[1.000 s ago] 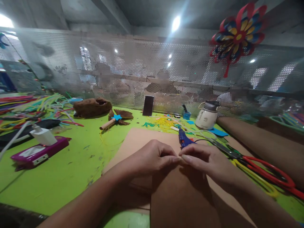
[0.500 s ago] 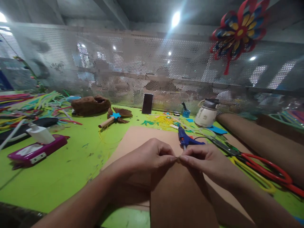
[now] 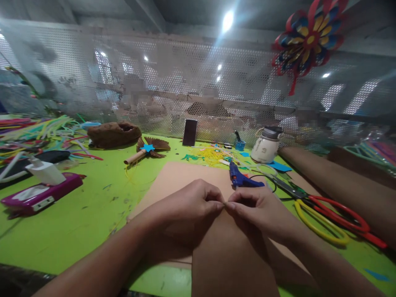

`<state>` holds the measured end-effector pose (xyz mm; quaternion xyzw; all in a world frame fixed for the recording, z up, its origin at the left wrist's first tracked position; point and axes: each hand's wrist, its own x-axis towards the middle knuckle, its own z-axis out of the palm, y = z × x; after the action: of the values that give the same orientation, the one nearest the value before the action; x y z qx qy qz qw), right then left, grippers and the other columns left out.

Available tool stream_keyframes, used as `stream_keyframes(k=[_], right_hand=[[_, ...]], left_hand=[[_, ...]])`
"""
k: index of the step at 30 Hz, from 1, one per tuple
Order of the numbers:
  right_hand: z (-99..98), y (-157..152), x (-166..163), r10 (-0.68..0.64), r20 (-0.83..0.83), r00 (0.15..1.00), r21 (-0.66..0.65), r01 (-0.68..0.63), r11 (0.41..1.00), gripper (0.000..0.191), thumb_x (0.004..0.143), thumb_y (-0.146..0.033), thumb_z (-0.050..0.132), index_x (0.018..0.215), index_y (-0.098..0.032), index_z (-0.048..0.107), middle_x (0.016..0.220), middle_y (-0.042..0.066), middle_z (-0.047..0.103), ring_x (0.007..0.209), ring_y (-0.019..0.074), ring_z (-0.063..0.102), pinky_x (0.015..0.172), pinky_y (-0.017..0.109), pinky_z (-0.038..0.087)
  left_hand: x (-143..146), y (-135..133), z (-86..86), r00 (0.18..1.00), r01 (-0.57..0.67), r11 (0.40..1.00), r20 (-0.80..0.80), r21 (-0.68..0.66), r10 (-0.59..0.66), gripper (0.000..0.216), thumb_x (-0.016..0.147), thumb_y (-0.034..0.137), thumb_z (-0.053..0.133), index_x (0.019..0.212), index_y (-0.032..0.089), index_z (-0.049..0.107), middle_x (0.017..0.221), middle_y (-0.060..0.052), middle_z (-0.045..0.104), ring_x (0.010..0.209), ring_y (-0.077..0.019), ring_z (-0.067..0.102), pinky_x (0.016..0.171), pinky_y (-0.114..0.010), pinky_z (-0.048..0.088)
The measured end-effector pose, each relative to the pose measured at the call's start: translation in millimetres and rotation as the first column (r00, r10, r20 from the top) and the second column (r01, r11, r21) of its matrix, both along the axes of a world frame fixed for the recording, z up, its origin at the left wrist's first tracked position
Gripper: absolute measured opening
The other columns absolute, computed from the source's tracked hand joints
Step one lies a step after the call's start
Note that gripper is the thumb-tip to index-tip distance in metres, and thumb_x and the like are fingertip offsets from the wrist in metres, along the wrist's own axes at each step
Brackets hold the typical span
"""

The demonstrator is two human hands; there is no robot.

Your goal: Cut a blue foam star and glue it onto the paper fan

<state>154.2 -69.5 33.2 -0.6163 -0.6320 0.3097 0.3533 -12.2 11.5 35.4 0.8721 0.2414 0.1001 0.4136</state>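
Both my left hand [image 3: 201, 200] and my right hand [image 3: 255, 206] pinch the far edge of a brown paper sheet [image 3: 232, 264], thumbs and fingertips almost meeting at its middle. The sheet slopes from my fingertips down toward me and out of view at the bottom. Below it lies a lighter tan board [image 3: 176, 177] on the green table. A blue glue gun [image 3: 239, 177] rests on the board just beyond my right hand. Large scissors [image 3: 321, 210] with one red and one yellow handle lie open to the right of that hand.
A purple power strip [image 3: 43, 194] with a white plug lies left. Farther back are a brown pouch [image 3: 114, 134], a folded paper fan with a blue star [image 3: 148, 147], a phone [image 3: 189, 133], yellow paper shreds [image 3: 210, 155] and a white bottle [image 3: 266, 145]. A brown roll [image 3: 334, 185] borders the right.
The view has shifted slightly, so most things sit a little farther left. My hands keep their pinch on the brown paper, with the fingertips slightly closer together.
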Motion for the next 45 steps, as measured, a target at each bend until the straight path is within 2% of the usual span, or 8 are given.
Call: stream_keyframes(k=[5, 14, 21, 25, 28, 32, 40, 45], right_hand=[[-0.3, 0, 1, 0.019, -0.073, 0.997, -0.028, -0.021, 0.999, 0.024, 0.073, -0.034, 0.058, 0.063, -0.013, 0.061, 0.051, -0.002, 0.049, 0.048, 0.0092, 0.042, 0.045, 0.022, 0.030], [-9.7, 6, 12, -0.011, -0.154, 0.988, -0.039, 0.005, 0.999, 0.017, 0.071, -0.029, 0.062, 0.063, -0.015, 0.061, 0.048, -0.003, 0.050, 0.045, 0.0083, 0.043, 0.043, 0.022, 0.028], [-5.9, 4, 3, -0.047, -0.100, 0.994, -0.007, 0.046, 0.999, 0.015, 0.073, -0.025, 0.059, 0.063, -0.014, 0.062, 0.051, -0.002, 0.053, 0.049, 0.0101, 0.045, 0.048, 0.023, 0.033], [-6.3, 4, 4, -0.014, -0.242, 0.970, -0.058, 0.000, 0.998, 0.012, 0.071, -0.025, 0.065, 0.075, -0.014, 0.067, 0.063, 0.000, 0.058, 0.057, 0.0103, 0.048, 0.053, 0.023, 0.035], [-7.1, 4, 7, -0.005, -0.338, 0.941, -0.092, -0.028, 0.995, 0.015, 0.066, -0.026, 0.071, 0.073, -0.014, 0.067, 0.061, -0.002, 0.057, 0.056, 0.0090, 0.046, 0.053, 0.022, 0.033], [-5.4, 3, 7, -0.033, -0.384, 0.923, -0.036, 0.021, 0.999, 0.019, 0.066, -0.033, 0.071, 0.064, -0.015, 0.065, 0.054, -0.004, 0.050, 0.052, 0.0079, 0.039, 0.049, 0.022, 0.028], [-2.8, 0, 6, 0.003, -0.427, 0.904, 0.131, 0.058, 0.990, 0.010, 0.063, -0.027, 0.073, 0.070, -0.021, 0.073, 0.068, 0.001, 0.065, 0.067, 0.0158, 0.054, 0.061, 0.026, 0.041], [-8.8, 0, 15, 0.011, -0.442, 0.897, 0.126, 0.050, 0.991, 0.012, 0.067, -0.030, 0.073, 0.076, -0.023, 0.075, 0.065, 0.001, 0.065, 0.063, 0.0144, 0.053, 0.058, 0.025, 0.040]], left_hand=[[0, 7, 1.4, 0.998, 0.060, 0.998, 0.005, 0.035, -0.060, 0.020, 0.080, 0.025, 0.049, 0.081, 0.012, 0.064, 0.070, 0.000, 0.058, 0.065, -0.0122, 0.047, 0.059, -0.023, 0.035], [-1, 14, -2.1, 0.997, 0.057, 0.995, 0.061, -0.081, -0.052, 0.019, 0.079, 0.027, 0.053, 0.082, 0.012, 0.064, 0.070, 0.001, 0.057, 0.065, -0.0107, 0.046, 0.064, -0.023, 0.036], [5, 12, -9.0, 0.995, -0.033, 0.984, 0.087, -0.174, 0.049, 0.027, 0.078, 0.039, 0.056, 0.072, 0.012, 0.061, 0.059, 0.004, 0.046, 0.054, -0.0082, 0.037, 0.050, -0.020, 0.028], [2, 13, -8.3, 0.987, -0.081, 0.972, 0.118, -0.218, 0.109, 0.027, 0.076, 0.039, 0.059, 0.073, 0.013, 0.063, 0.061, 0.003, 0.050, 0.056, -0.0084, 0.039, 0.053, -0.020, 0.030], [-1, 14, -6.2, 0.981, -0.076, 0.963, 0.152, -0.257, 0.118, 0.026, 0.075, 0.039, 0.061, 0.074, 0.013, 0.064, 0.060, 0.003, 0.051, 0.055, -0.0080, 0.038, 0.053, -0.020, 0.030], [-4, 14, -2.8, 0.979, -0.073, 0.963, 0.165, -0.260, 0.118, 0.024, 0.075, 0.038, 0.062, 0.074, 0.013, 0.065, 0.060, 0.003, 0.051, 0.056, -0.0079, 0.040, 0.053, -0.020, 0.030], [-6, 7, 2.9, 0.974, -0.026, 0.963, 0.211, -0.267, 0.085, 0.024, 0.077, 0.036, 0.059, 0.077, 0.012, 0.064, 0.059, 0.004, 0.048, 0.054, -0.0073, 0.038, 0.052, -0.021, 0.028], [-9, 4, 7.9, 0.977, -0.036, 0.970, 0.194, -0.241, 0.084, 0.025, 0.078, 0.038, 0.057, 0.075, 0.014, 0.061, 0.058, 0.005, 0.047, 0.053, -0.0073, 0.038, 0.051, -0.020, 0.028]])
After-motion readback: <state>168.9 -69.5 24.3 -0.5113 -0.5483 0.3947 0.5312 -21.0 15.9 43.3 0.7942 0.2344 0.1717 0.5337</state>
